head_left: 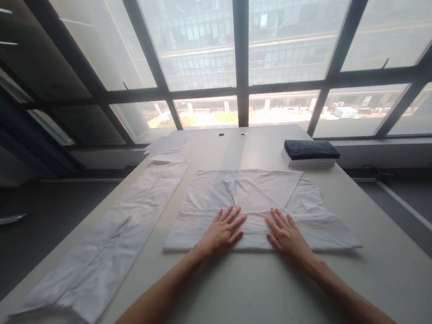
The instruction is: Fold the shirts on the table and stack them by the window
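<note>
A white garment [257, 205] lies spread flat on the pale table [250, 294], partly folded with its sides turned in. My left hand [222, 231] rests palm down on its near edge, fingers stretched out and slightly apart. My right hand [285, 233] lies flat beside it, a little to the right, fingers also extended. Both palms press on the cloth and hold nothing.
A second white garment [116, 244] stretches along the table's left edge. A stack of folded clothes [309, 153], dark on top and white below, sits at the far right. White papers [167, 145] lie at the far left. Large windows [243, 54] stand behind the table.
</note>
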`<act>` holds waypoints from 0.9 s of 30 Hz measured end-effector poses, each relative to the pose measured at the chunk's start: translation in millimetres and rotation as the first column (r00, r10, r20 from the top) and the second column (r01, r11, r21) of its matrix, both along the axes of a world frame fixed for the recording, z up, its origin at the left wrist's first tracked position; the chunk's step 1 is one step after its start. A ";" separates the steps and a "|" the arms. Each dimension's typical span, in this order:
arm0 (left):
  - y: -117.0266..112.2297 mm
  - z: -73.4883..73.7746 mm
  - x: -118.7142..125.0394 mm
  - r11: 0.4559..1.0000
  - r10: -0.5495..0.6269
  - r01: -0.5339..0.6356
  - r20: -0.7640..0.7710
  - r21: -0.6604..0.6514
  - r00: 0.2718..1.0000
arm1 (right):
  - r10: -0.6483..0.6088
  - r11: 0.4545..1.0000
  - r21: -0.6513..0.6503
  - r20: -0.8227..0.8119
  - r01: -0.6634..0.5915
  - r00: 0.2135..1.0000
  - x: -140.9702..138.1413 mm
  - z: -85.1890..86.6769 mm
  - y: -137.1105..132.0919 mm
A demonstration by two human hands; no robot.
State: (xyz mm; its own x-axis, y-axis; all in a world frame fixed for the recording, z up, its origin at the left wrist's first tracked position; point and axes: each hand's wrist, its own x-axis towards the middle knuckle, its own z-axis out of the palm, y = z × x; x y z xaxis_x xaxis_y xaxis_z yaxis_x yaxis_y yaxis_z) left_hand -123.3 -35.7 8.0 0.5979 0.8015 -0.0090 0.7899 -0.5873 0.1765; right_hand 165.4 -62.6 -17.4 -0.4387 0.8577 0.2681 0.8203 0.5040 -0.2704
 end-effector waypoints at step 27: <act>3.4 -5.4 -2.0 1.000 -0.006 0.006 0.007 0.012 1.000 | -0.364 0.871 -0.303 -0.927 0.387 0.094 165.1 -0.6 59.4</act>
State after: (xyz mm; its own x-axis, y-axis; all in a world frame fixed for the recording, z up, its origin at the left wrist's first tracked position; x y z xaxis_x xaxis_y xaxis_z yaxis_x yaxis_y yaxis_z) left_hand -125.3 -32.3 2.6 0.6027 0.7979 0.0047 0.7852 -0.5941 0.1747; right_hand 330.5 -3.2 -18.0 0.5365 0.8182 0.2066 0.0246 0.2296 -0.9730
